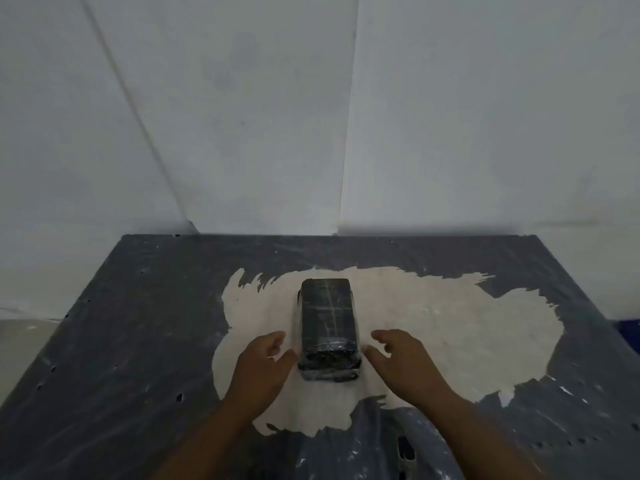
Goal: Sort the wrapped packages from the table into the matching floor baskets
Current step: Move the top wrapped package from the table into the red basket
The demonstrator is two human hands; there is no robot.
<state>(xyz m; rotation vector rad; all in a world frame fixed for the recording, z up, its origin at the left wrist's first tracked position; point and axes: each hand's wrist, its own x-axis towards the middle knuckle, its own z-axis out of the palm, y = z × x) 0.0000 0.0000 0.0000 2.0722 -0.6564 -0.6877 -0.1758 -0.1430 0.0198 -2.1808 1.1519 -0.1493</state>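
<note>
One black block-shaped package (327, 325), wrapped in clear film, lies lengthwise on the table (121, 341) over a worn pale patch. My left hand (265, 365) is at its near left corner, fingers spread, thumb close to the wrap. My right hand (403, 362) mirrors it at the near right corner, also spread, thumb almost against the package. Neither hand grips it. No baskets are in view.
The table is dark grey and scuffed, with small holes and white flecks. White walls stand right behind its far edge and to the left. A strip of floor (24, 334) shows at the left, and something blue (628, 327) at the right edge.
</note>
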